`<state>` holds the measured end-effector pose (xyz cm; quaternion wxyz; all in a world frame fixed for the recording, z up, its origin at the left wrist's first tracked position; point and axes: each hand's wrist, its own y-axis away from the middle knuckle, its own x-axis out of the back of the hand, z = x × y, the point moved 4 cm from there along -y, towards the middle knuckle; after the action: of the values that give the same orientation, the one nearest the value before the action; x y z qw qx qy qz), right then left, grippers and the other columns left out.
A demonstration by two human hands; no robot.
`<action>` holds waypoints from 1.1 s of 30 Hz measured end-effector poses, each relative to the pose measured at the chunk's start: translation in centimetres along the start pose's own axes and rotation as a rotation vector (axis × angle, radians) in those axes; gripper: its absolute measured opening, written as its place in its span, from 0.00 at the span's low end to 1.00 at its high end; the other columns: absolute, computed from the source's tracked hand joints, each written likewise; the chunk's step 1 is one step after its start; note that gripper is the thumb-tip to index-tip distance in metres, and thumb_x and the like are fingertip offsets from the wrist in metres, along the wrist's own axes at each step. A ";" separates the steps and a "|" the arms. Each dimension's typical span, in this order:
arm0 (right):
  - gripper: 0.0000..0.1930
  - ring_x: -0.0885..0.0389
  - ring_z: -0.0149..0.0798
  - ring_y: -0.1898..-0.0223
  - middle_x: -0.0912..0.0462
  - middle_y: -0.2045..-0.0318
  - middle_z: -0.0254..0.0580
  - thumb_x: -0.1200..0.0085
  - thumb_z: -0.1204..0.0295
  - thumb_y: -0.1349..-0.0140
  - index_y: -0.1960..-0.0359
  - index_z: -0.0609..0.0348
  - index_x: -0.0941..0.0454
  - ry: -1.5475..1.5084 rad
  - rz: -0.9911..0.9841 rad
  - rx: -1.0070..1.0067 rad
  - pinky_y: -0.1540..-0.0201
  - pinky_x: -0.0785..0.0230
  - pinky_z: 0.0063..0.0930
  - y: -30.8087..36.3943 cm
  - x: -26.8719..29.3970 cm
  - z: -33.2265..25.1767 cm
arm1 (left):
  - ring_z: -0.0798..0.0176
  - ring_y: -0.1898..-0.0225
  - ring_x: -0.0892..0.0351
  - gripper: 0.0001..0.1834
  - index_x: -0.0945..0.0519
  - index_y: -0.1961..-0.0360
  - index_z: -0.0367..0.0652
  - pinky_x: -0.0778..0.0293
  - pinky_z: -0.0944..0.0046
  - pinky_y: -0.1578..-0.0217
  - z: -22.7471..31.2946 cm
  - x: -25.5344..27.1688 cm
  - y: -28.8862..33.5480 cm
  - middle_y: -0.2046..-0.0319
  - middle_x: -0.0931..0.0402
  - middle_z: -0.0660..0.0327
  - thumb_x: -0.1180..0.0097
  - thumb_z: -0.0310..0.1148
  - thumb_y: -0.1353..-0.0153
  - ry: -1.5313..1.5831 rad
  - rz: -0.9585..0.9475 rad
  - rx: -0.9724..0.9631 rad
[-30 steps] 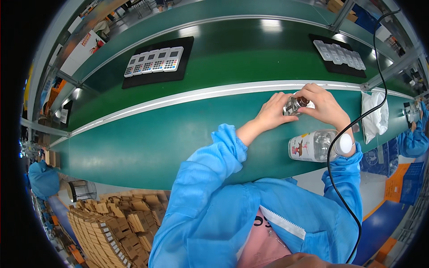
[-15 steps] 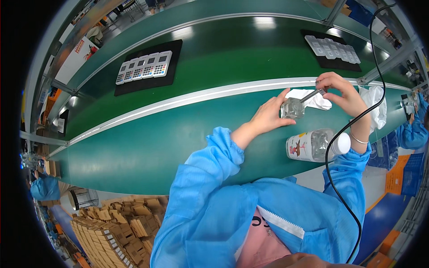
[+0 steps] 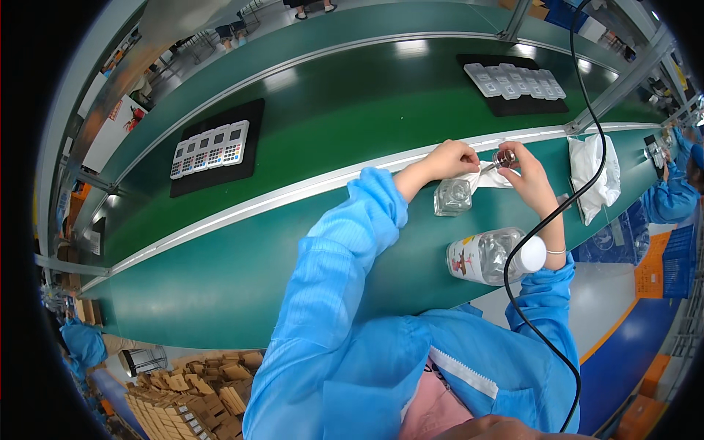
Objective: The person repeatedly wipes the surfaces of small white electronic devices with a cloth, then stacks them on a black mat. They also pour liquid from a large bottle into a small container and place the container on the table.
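My left hand (image 3: 449,160) is closed in a pinch on the edge of a white cloth (image 3: 496,178), which lies by the metal rail. My right hand (image 3: 534,185) grips a short rod with a shiny, clear, knob-like top (image 3: 504,158). The rod's lower end points at the cloth beside my left fingertips; whether it touches the cloth I cannot tell. Just below my left hand, a small square glass bottle (image 3: 452,197) sits on the green bench, untouched. Nearer to me, a clear plastic jar (image 3: 490,255) with a white lid and a picture label lies by my right forearm.
A black cable (image 3: 551,217) hangs across my right forearm. Beyond the metal rail (image 3: 323,181), a black mat bears white keypad devices (image 3: 210,150); another holds clear plastic cases (image 3: 513,81). A white bag (image 3: 594,176) lies at right, and cardboard pieces (image 3: 191,392) are piled lower left.
My left hand has let go of the glass bottle and taken hold of the cloth. My right hand has drawn the rod out of the bottle and brought it to the cloth.
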<state>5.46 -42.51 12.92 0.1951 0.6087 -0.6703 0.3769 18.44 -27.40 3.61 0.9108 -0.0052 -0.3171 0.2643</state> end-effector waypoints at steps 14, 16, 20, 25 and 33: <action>0.17 0.14 0.41 0.57 0.17 0.60 0.44 0.35 0.85 0.45 0.54 0.63 0.25 -0.021 -0.054 -0.044 0.49 0.20 0.34 -0.9 0.4 -0.6 | 0.65 0.62 0.18 0.27 0.22 0.50 0.42 0.20 0.63 0.57 -1.7 -2.7 -1.1 0.58 0.18 0.57 0.24 0.28 0.52 0.303 0.074 0.002; 0.17 0.14 0.41 0.58 0.17 0.60 0.43 0.34 0.84 0.45 0.55 0.63 0.24 -0.020 -0.058 -0.057 0.49 0.20 0.34 -1.0 0.6 -0.4 | 0.63 0.63 0.18 0.31 0.23 0.47 0.44 0.20 0.61 0.57 -1.3 -2.6 -1.2 0.58 0.17 0.58 0.24 0.30 0.53 0.287 0.114 -0.035; 0.16 0.15 0.41 0.58 0.17 0.60 0.43 0.32 0.80 0.46 0.57 0.62 0.23 0.047 -0.137 -0.103 0.51 0.21 0.35 -0.9 1.1 0.7 | 0.64 0.64 0.20 0.32 0.23 0.45 0.47 0.23 0.61 0.61 -0.4 -2.7 -1.9 0.64 0.15 0.64 0.24 0.33 0.52 0.244 0.024 -0.016; 0.11 0.17 0.51 0.59 0.19 0.63 0.47 0.37 0.77 0.47 0.62 0.59 0.22 0.344 -0.185 0.156 0.56 0.23 0.41 -1.2 2.2 0.5 | 0.69 0.67 0.19 0.29 0.24 0.45 0.47 0.24 0.65 0.63 -0.8 -2.5 -1.9 0.65 0.13 0.65 0.26 0.28 0.49 0.282 -0.008 -0.036; 0.07 0.16 0.51 0.64 0.19 0.69 0.44 0.37 0.71 0.46 0.68 0.58 0.21 0.426 -0.104 0.288 0.59 0.22 0.43 -1.0 1.8 1.4 | 0.72 0.71 0.21 0.25 0.22 0.52 0.43 0.24 0.68 0.66 -2.2 -3.2 -2.5 0.68 0.15 0.65 0.25 0.26 0.50 0.372 0.019 0.061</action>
<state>6.39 -44.77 13.58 0.2624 0.5708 -0.5212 0.5777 18.76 -30.74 0.47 0.9509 -0.0293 -0.1349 0.2769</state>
